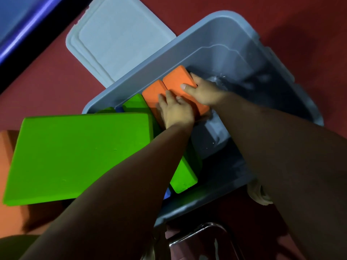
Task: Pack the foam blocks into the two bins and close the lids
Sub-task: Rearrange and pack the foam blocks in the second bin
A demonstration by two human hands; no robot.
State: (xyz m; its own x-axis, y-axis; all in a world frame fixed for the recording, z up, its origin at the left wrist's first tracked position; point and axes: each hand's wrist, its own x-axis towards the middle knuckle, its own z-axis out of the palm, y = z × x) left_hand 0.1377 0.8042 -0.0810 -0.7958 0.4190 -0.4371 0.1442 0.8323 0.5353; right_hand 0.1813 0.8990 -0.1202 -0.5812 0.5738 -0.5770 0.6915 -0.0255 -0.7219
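A grey plastic bin stands open on the red floor. Two orange foam blocks stand on edge side by side inside it. My right hand grips the farther orange block, thumb on its top and fingers down its right side. My left hand rests with straight fingers on the nearer orange block. Green foam blocks stand on edge in the bin's near-left part. A large green block lies flat over the bin's left corner.
The bin's grey lid lies flat on the floor behind the bin. An orange block shows at the left edge under the large green one. A metal chair frame is at the bottom. A blue wall edge runs at top left.
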